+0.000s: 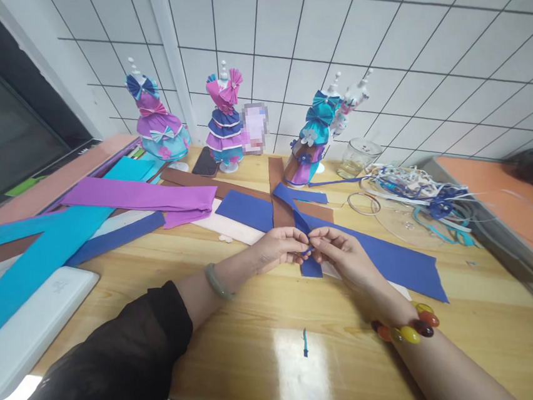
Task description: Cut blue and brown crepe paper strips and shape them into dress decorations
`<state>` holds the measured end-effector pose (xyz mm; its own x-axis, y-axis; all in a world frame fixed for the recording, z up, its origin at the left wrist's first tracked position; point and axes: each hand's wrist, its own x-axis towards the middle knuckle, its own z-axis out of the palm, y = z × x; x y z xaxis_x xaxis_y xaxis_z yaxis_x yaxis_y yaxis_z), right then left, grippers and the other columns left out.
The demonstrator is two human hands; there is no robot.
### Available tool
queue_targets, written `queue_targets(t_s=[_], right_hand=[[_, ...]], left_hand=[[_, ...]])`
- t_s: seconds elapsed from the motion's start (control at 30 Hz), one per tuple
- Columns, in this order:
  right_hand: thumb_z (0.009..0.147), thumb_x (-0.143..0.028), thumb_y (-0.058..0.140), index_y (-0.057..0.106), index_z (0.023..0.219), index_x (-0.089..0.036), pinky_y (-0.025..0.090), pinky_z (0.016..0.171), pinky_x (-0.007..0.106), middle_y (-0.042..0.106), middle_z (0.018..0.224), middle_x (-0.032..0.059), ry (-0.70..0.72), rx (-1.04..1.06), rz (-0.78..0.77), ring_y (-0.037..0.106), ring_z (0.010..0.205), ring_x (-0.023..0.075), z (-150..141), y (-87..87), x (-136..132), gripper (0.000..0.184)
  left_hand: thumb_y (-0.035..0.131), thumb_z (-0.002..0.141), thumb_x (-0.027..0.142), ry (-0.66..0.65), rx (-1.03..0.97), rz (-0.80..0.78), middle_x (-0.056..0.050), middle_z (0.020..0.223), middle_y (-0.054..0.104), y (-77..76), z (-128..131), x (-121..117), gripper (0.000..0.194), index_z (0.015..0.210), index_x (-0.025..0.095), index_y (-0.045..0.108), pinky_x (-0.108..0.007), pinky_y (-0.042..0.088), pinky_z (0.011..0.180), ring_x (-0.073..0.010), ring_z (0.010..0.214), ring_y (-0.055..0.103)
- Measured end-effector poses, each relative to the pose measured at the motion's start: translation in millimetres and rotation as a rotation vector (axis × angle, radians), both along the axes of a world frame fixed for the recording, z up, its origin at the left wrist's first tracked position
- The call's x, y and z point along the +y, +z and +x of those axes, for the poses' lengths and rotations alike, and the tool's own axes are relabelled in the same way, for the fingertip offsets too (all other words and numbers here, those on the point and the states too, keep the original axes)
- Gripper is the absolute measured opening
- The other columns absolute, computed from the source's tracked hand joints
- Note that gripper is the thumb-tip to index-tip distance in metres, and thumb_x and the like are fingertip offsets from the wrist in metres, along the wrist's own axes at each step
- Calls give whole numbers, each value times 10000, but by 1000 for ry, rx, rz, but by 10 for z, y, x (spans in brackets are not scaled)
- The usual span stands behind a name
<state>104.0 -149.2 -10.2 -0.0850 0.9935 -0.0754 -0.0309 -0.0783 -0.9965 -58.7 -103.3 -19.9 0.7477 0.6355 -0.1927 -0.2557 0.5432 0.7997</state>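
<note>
Near the middle of the table my left hand (281, 247) and my right hand (340, 252) meet, fingertips almost touching. Both pinch a narrow blue fabric strip (290, 203), whose upper end stands up past my fingers. Beneath my hands lies a wide blue fabric band (395, 260), stretching out to the right, with a short blue piece (311, 267) just below my fingertips. A brown fabric strip (278, 180) runs away behind the held strip. My fingers cover the part of the strip between them.
Purple fabric (153, 198) and turquoise fabric (59, 257) overlap on the left, beside a white device (47, 328). Small dressed mannequins (225, 119) line the tiled wall. A glass bowl (356, 157) and tangled ribbons (416, 188) sit at right. A tiny scrap (305, 342) lies in front.
</note>
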Motion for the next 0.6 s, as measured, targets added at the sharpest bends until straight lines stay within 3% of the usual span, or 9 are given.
queue_targets(t_s=[0.27, 0.47, 0.6], right_hand=[[711, -272, 656, 597, 861, -193, 409, 530, 219, 574, 703, -18, -35, 3, 17, 517, 534, 79, -8, -1, -5, 179], [714, -283, 642, 583, 885, -194, 404, 516, 211, 557, 690, -22, -79, -99, 55, 493, 536, 78, -19, 37, -29, 202], [706, -297, 646, 581, 883, -197, 413, 541, 218, 558, 691, -18, -93, -153, 58, 500, 573, 90, -34, 71, -47, 213]], left_hand=[[689, 662, 239, -43, -36, 11, -55, 725, 604, -9, -9, 2, 256, 829, 127, 531, -295, 459, 629, -156, 684, 609], [638, 725, 331, -213, 50, -1, -111, 757, 650, -8, -30, 9, 291, 889, 123, 517, -330, 480, 653, -177, 667, 637], [631, 730, 337, -251, 70, -20, -117, 762, 661, -3, -32, 18, 277, 864, 118, 526, -314, 483, 654, -170, 666, 640]])
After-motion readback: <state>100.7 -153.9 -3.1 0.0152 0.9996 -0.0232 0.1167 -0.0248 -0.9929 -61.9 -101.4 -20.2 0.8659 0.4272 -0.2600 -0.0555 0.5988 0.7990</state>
